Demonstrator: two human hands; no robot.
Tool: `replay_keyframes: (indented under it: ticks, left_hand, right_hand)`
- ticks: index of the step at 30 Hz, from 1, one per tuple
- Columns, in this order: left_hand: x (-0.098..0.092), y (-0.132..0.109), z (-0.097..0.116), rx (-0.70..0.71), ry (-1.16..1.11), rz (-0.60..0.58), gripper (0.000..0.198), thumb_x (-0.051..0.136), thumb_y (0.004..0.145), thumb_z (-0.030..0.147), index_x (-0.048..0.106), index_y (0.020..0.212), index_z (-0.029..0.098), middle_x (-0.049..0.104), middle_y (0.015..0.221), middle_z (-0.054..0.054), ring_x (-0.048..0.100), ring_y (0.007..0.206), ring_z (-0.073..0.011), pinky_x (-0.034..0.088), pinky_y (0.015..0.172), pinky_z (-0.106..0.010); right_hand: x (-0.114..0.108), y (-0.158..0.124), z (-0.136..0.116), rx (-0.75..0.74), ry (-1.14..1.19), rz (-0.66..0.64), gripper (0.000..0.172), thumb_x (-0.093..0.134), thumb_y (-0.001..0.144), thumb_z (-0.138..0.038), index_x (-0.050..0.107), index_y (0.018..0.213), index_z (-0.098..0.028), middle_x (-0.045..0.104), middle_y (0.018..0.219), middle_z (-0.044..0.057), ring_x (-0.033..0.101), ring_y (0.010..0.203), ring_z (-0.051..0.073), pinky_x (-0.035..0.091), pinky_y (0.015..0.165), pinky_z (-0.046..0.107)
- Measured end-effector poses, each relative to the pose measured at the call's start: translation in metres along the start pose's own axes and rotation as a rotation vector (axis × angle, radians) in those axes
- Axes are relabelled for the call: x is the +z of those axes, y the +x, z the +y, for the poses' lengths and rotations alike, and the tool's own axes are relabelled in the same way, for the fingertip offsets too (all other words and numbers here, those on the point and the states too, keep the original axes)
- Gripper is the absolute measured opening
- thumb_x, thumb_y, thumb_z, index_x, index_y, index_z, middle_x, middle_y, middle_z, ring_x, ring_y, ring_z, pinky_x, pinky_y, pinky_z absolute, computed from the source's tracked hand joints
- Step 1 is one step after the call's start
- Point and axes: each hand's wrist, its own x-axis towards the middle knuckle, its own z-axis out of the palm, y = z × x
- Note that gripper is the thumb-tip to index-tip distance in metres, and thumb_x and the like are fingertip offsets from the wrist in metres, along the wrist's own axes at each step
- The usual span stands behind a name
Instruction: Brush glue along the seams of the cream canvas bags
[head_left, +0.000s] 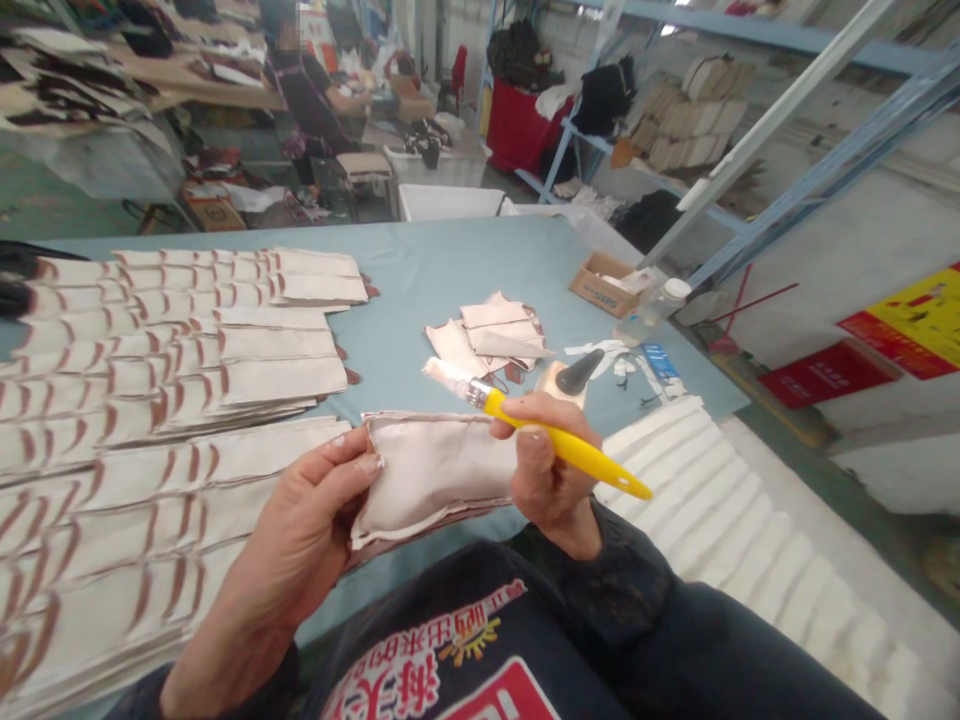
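My left hand (311, 515) pinches the left end of a cream fabric pouch-like piece (439, 465) with stitched edges and a brown underside. Closed around a yellow-handled paintbrush (585, 455), my right hand (551, 460) is over the right end of that piece and hides it. The brush's whitish bristles point left, above the piece's top edge. Whether the right fingers also touch the fabric I cannot tell. Behind the brush stands a pale container with a dark conical top (581, 372), partly covered by my right hand.
Rows of overlapping cream pieces (277, 360) cover the table's left side. A small pile (499, 330) lies mid-table. A cardboard box (604, 283), a clear jar (656, 310) and scraps sit at right. White padding strips (705, 520) are stacked near my right arm. A person (304, 90) sits beyond.
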Motion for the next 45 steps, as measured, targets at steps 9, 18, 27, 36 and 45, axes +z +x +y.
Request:
replay_keyframes:
  ticks: [9, 18, 27, 36, 45]
  left_hand:
    - [-0.020, -0.006, -0.020, 0.447, 0.606, -0.039, 0.012, 0.073, 0.085, 0.029, 0.081, 0.087, 0.021, 0.079, 0.072, 0.000, 0.069, 0.056, -0.0160, 0.055, 0.051, -0.022]
    - [-0.032, -0.003, -0.042, 1.307, 1.045, -0.190, 0.028, 0.060, 0.087, -0.007, 0.063, 0.091, 0.021, 0.066, 0.070, 0.001, 0.067, 0.067, -0.0159, 0.056, 0.069, -0.028]
    - [-0.032, -0.002, -0.044, 1.445, 1.168, -0.127, 0.027, 0.059, 0.087, -0.008, 0.059, 0.091, 0.019, 0.063, 0.068, -0.001, 0.065, 0.068, -0.0173, 0.052, 0.069, -0.028]
    - [-0.030, -0.003, -0.048, 1.424, 1.169, -0.120, 0.029, 0.059, 0.087, -0.009, 0.058, 0.091, 0.020, 0.067, 0.070, -0.002, 0.067, 0.070, -0.0183, 0.054, 0.072, -0.029]
    - [-0.036, -0.001, -0.056, 1.358, 1.046, -0.064, 0.027, 0.062, 0.085, -0.007, 0.065, 0.089, 0.020, 0.067, 0.069, 0.001, 0.070, 0.068, -0.0172, 0.057, 0.074, -0.028]
  right_hand:
    - [0.001, 0.007, -0.012, 0.324, 0.276, 0.157, 0.027, 0.060, 0.106, -0.044, 0.073, 0.095, -0.023, 0.065, 0.060, -0.006, 0.063, 0.052, 0.011, 0.054, 0.052, 0.024]
    - [-0.011, 0.010, -0.036, 0.517, 0.487, 0.100, 0.029, 0.067, 0.102, -0.043, 0.073, 0.084, -0.022, 0.055, 0.050, -0.008, 0.051, 0.040, 0.007, 0.042, 0.041, 0.018]
    - [-0.007, -0.004, -0.046, 0.454, 0.281, -0.021, 0.024, 0.071, 0.100, -0.039, 0.070, 0.085, -0.021, 0.060, 0.049, -0.008, 0.052, 0.035, 0.007, 0.045, 0.036, 0.017]
    - [-0.016, -0.011, -0.045, 0.358, 0.096, -0.056, 0.015, 0.066, 0.102, -0.032, 0.070, 0.091, -0.024, 0.061, 0.057, -0.008, 0.051, 0.039, 0.007, 0.048, 0.042, 0.021]
    - [-0.016, 0.004, -0.042, 0.317, 0.079, 0.058, 0.026, 0.060, 0.105, -0.031, 0.065, 0.081, -0.022, 0.052, 0.047, -0.011, 0.048, 0.035, 0.007, 0.043, 0.038, 0.017]
